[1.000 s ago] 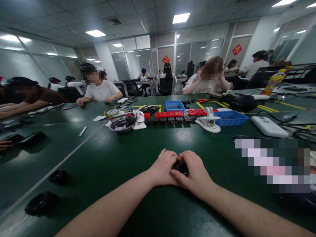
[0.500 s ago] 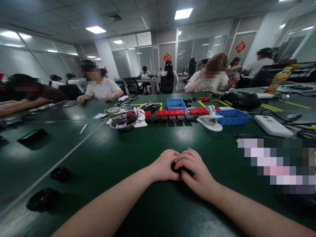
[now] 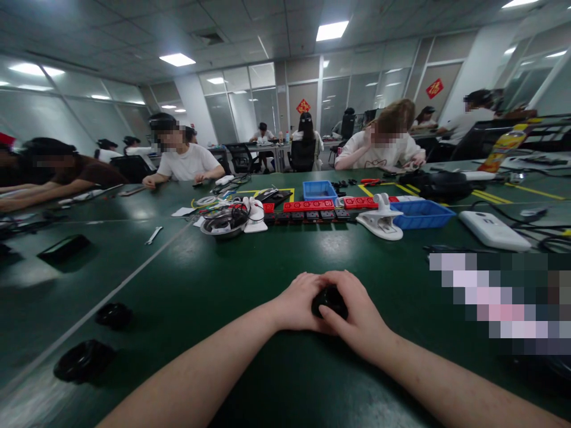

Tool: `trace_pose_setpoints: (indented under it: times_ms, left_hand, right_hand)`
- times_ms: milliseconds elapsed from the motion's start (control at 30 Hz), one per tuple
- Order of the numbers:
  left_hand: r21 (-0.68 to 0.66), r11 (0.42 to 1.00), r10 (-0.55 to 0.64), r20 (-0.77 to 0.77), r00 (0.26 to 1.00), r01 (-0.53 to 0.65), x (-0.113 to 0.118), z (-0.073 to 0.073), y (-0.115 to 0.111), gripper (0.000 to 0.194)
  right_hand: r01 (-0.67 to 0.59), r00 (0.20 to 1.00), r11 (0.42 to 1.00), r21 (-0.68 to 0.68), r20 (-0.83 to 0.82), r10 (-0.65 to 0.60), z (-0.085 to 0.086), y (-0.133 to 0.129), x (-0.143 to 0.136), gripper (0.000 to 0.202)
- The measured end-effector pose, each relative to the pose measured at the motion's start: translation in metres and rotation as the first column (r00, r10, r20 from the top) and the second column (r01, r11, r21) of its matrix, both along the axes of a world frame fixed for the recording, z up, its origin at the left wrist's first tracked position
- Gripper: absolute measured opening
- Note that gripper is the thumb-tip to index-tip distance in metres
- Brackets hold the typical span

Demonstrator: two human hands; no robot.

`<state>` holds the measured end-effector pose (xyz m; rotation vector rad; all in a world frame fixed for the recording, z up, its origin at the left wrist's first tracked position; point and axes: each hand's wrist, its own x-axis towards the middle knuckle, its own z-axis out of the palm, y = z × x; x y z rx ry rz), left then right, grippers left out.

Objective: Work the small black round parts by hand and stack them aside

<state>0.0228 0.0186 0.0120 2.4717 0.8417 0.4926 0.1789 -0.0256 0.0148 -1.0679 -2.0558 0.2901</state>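
A glossy black rounded object (image 3: 331,302) sits between my two hands, low over the green table; its exact kind cannot be made out. My left hand (image 3: 298,304) closes on its left side, with the fingertips partly hidden behind my right hand. Curled around the top and right side, my right hand (image 3: 359,306) has its thumb on the near face and its fingers over the far edge. Two similar dark lumps, a smaller one (image 3: 114,315) and a larger one (image 3: 84,360), lie on the table to the left.
Ahead stand a bowl of cables (image 3: 223,226), white clip bases (image 3: 381,224), a red socket strip (image 3: 308,205) and blue trays (image 3: 423,214). A wrench (image 3: 154,235) lies left, a white device (image 3: 494,229) right. Co-workers sit across the table.
My right hand's fingers have shifted up and over the far side, with the thumb lower, so more of the black object shows. My left hand stays nearly in place. The view has shifted slightly.
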Motion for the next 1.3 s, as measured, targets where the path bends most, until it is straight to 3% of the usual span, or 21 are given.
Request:
trace_pose_setpoints:
  times_ms: [133, 333, 500, 633, 800, 900, 1167, 1300]
  left_hand:
    - [0.019, 0.999, 0.026, 0.014, 1.0, -0.027, 0.003, 0.001, -0.003, 0.072]
    - [0.175, 0.956, 0.251, -0.081, 0.965, -0.235, 0.01, -0.004, -0.012, 0.045]
    - [0.203, 0.942, 0.287, -0.077, 0.955, -0.266, 0.013, -0.003, -0.017, 0.038]
    - [0.167, 0.966, 0.207, -0.03, 0.978, -0.199, 0.009, 0.0, -0.011, 0.046]
    - [0.047, 0.997, 0.055, -0.009, 0.998, -0.055, 0.0, 0.003, -0.002, 0.042]
    - [0.05, 0.999, -0.009, -0.04, 0.999, 0.011, -0.002, 0.003, 0.0, 0.034]
    - [0.092, 0.994, -0.041, -0.119, 0.992, 0.052, -0.003, 0.0, 0.0, 0.044]
    - [0.075, 0.997, 0.001, -0.045, 0.999, 0.002, -0.001, 0.0, -0.002, 0.068]
  right_hand:
    - [0.108, 0.994, 0.993, -0.053, 0.014, -0.108, -0.004, 0.004, -0.001, 0.037]
    - [0.208, 0.977, 0.969, -0.134, 0.083, -0.198, -0.002, 0.002, -0.004, 0.028]
    - [0.231, 0.97, 0.967, -0.111, 0.108, -0.219, 0.001, 0.002, -0.005, 0.019]
    - [0.161, 0.984, 0.983, -0.083, 0.089, -0.153, 0.003, 0.002, -0.004, 0.013]
    - [-0.096, 0.995, 0.995, 0.006, -0.04, 0.097, 0.006, 0.001, 0.0, 0.019]
    - [-0.199, 0.979, 0.979, 0.04, -0.033, 0.201, 0.007, -0.001, 0.002, 0.021]
    - [-0.254, 0.966, 0.967, -0.02, 0.052, 0.255, 0.006, -0.003, 0.004, 0.027]
    - [-0.204, 0.979, 0.978, 0.03, -0.002, 0.205, 0.004, -0.002, 0.003, 0.026]
